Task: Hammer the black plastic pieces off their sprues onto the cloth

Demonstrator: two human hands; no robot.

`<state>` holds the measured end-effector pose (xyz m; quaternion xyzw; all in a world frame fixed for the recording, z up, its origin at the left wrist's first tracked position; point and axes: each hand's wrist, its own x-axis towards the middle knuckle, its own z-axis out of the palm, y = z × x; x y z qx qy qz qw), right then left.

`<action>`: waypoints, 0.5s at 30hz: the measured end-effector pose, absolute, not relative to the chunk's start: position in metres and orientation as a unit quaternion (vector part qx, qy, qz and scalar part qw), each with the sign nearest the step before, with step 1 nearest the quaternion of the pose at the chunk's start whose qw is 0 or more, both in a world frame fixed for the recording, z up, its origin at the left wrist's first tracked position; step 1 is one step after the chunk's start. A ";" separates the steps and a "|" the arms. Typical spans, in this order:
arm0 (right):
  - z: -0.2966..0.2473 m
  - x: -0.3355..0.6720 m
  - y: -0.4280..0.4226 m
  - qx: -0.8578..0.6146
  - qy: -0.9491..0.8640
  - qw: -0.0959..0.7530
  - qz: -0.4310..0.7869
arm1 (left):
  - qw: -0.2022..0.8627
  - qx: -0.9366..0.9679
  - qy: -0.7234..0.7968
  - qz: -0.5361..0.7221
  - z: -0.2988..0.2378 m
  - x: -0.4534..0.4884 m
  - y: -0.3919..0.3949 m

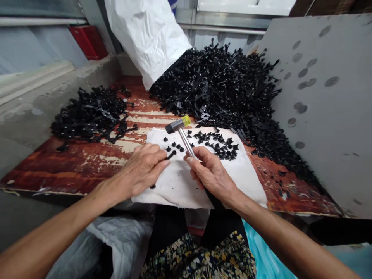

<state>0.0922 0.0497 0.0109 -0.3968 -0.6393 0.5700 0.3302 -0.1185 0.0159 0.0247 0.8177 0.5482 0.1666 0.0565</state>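
Note:
My left hand (142, 168) rests on a white cloth (247, 170), its fingers pinched on a small black plastic strip (171, 155) that pokes out at the fingertips. My right hand (210, 172) is closed round the metal handle of a small hammer (178, 124), whose head, with one yellow and one dark face, is raised over the cloth. Several small black plastic studs (216, 143) lie scattered on the cloth ahead of both hands.
A big heap of black plastic parts (226, 85) spills from a white sack (148, 35) at the back. A smaller heap (90, 114) lies left on the worn red board (75, 162). A grey panel (328, 108) stands at right, a concrete ledge at left.

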 end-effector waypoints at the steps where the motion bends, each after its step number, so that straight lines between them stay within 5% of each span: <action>1: 0.011 0.097 0.050 -0.407 -0.643 0.332 0.557 | 0.068 0.811 0.556 0.167 0.024 -0.124 0.022; 15: -0.003 0.123 0.049 -0.443 -0.613 0.334 0.562 | 0.147 0.790 0.577 0.145 0.017 -0.134 0.048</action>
